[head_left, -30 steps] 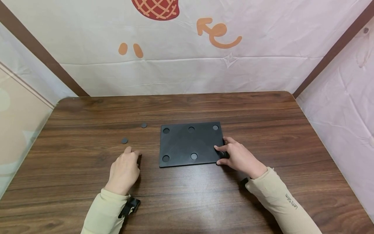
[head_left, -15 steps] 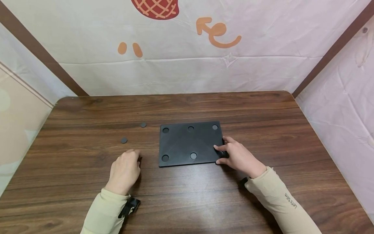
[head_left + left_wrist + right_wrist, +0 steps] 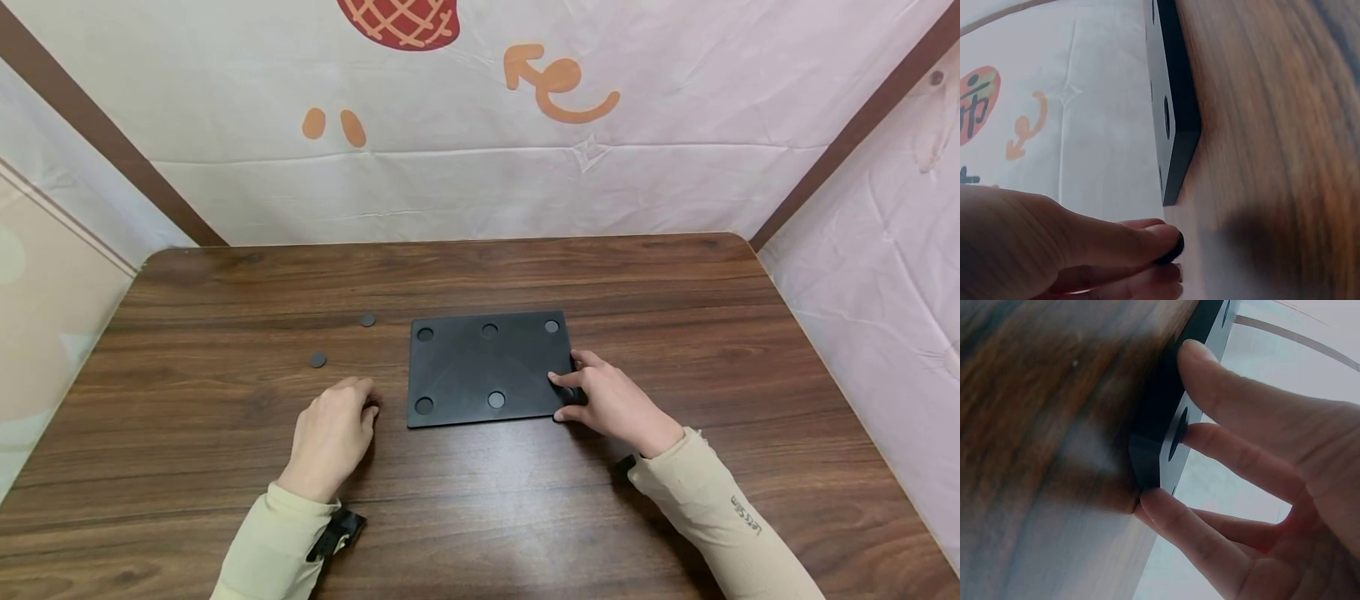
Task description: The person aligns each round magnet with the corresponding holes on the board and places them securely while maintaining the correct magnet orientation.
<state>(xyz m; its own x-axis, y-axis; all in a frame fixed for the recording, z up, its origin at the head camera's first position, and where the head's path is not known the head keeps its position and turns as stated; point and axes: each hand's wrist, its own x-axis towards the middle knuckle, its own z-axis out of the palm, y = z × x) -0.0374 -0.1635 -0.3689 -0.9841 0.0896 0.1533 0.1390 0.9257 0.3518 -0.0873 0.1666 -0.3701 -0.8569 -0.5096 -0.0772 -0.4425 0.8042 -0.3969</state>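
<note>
A flat black board [image 3: 457, 367] with round recesses lies at the middle of the table. Grey discs show in the far right recess [image 3: 552, 327] and the near middle recess [image 3: 497, 400]; both left recesses look dark. My left hand [image 3: 330, 433] is left of the board and apart from it. In the left wrist view its thumb and fingers pinch a small black disc [image 3: 1174, 249]. My right hand [image 3: 618, 404] holds the board's near right corner, thumb on the near edge and fingers on the right side. In the right wrist view one fingertip touches the disc [image 3: 1179, 434] at that corner.
Two loose grey discs lie left of the board: one farther back [image 3: 367, 320], one nearer [image 3: 318, 360]. The brown wooden table [image 3: 480, 517] ends at a pale printed cloth [image 3: 465, 192] behind it, and more cloth hangs at the sides.
My left hand has shifted slightly right towards the board, and its thumb now shows in the head view. My right hand and the board stay in place.
</note>
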